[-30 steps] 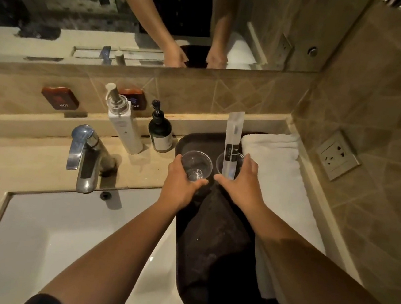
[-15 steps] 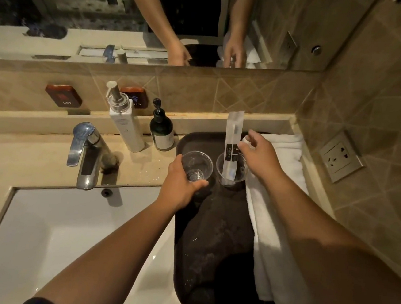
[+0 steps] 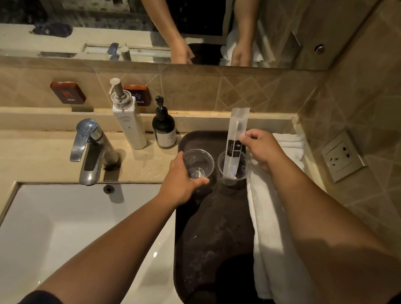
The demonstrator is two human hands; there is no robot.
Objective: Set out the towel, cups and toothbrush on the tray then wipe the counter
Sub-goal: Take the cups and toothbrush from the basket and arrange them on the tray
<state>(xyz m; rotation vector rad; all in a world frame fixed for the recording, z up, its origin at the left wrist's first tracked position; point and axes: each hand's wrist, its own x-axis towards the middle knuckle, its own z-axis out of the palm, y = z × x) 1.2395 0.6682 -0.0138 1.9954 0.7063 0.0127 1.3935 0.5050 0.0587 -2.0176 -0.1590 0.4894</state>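
- Hiding part of the dark tray (image 3: 212, 251) is the right forearm, which also crosses the white towel (image 3: 278, 245) lying along the tray's right edge; the towel's near end runs under that arm and cannot be seen
- The tray's near corner falls in deep shadow, and the specks on its surface are too faint to tell as water or dust
- Print on the toothbrush packet (image 3: 236, 140) is too small to read; the brush inside shows only as a thin dark line
- Compared with half a second ago, the right hand (image 3: 261, 148) has slid from the packet's lower part to its right edge, a little higher up; the left hand (image 3: 181, 184) and both cups sit where they were
- The left hand's grip is wrapped around the left cup (image 3: 198, 162), thumb in front at the base, fingers behind the wall; the cup stands upright at the tray's far end
- The right hand's grip pinches the packet between thumb and fingertips, the other fingers curled; the packet stands upright in the right cup (image 3: 233, 168), just beside the left one
- White pump bottle (image 3: 128, 118), dark pump bottle (image 3: 164, 126) and tap (image 3: 89, 151) stand on the tabletop (image 3: 22, 156) left of the tray
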